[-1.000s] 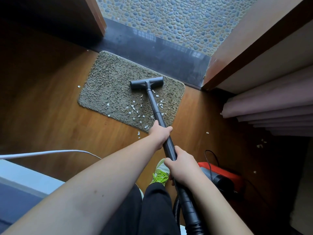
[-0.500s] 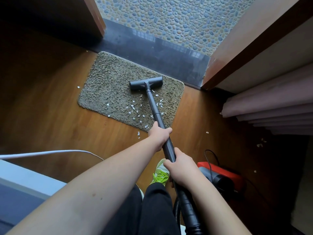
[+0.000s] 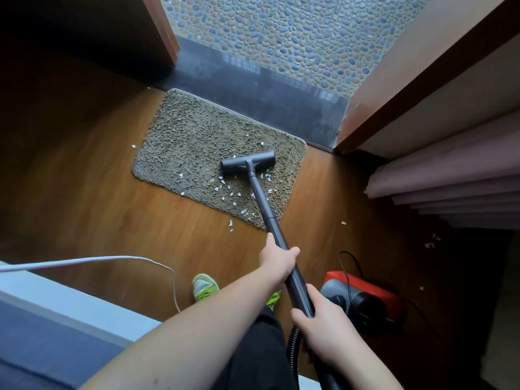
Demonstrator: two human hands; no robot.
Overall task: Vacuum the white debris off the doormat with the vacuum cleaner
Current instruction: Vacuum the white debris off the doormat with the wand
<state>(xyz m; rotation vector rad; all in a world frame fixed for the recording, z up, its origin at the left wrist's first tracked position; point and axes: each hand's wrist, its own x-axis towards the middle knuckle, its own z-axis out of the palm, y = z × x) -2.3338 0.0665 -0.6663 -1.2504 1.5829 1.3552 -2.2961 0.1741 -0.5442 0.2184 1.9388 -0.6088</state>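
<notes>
Head view: a grey-brown shaggy doormat is seen lying on a wooden floor, its far edge set against a dark threshold strip, beyond which a pebble-patterned floor is visible at 12 o'clock. The black floor nozzle of the vacuum cleaner is resting on the mat, toward its 3 o'clock end, with the black wand running from it toward 5 o'clock. White debris is scattered on the mat just on the near side of the nozzle, at its 6 and 7 o'clock; a few flakes are also found on the bare floor off the near edge and off the mat's 9 o'clock end.

The wand is grasped by both hands. The left hand is wrapped around it higher up, nearer the nozzle; the right hand is clenched around it lower down, where the ribbed hose joins.

At 4 o'clock from the hands, the red and black vacuum body is seen standing on the floor. A green shoe is visible at 6 o'clock below the mat, with a white cable curving across the floor at 8 o'clock. Folded pinkish curtains are hung at 3 o'clock.
</notes>
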